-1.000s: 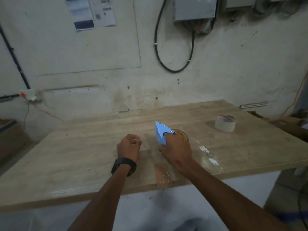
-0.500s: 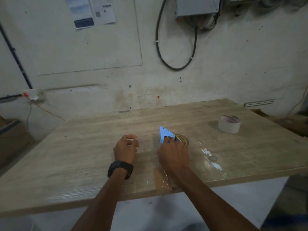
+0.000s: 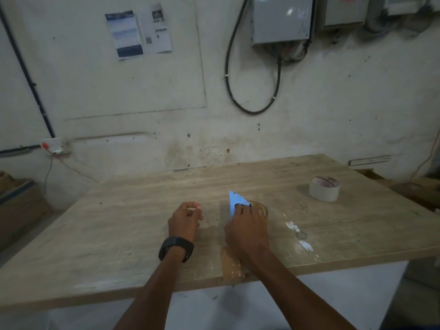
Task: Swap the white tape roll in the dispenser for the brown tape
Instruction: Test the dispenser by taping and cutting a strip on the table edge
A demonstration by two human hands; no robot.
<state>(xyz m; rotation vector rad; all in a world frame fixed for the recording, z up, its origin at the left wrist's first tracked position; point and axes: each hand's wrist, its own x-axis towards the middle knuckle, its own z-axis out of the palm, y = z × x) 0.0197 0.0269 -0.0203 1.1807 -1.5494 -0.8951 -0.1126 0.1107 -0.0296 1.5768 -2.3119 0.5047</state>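
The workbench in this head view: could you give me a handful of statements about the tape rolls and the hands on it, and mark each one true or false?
1. The right hand rests on the blue dispenser. True.
2. The white tape roll sits inside the dispenser. False: it stands by itself on the table, far right, away from both hands.
3. A brownish roll shows at the dispenser, just past the right hand. True.
4. The left hand grips the white roll. False: it hovers loosely curled over the table beside the dispenser, holding nothing visible.
5. The left wrist carries a black watch. True.
6. A strip of brown tape is stuck on the wall. False: it lies on the table's near edge.
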